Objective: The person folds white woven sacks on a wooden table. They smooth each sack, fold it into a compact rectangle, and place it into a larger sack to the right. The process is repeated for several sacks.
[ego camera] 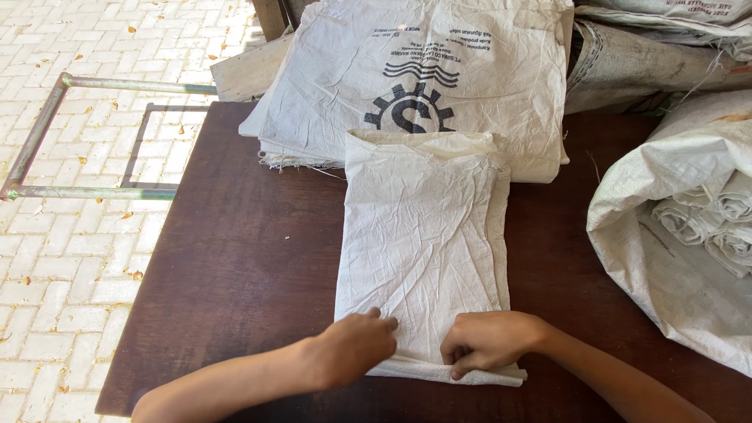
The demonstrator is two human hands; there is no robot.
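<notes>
A white woven plastic sack (423,235), folded lengthwise into a narrow strip, lies on the dark brown table (235,258). Its near end is curled into a small roll. My left hand (356,345) presses on the left part of that roll with fingers curled over it. My right hand (486,341) grips the right part of the roll, fingers tucked under the fold. The far end of the strip rests on a stack of flat white sacks (423,70) with a black gear-shaped print.
A large open white sack (666,258) at the right holds several rolled sacks (728,219). More sacks lie at the far right. A metal tube frame (47,141) stands on pale paving bricks left of the table.
</notes>
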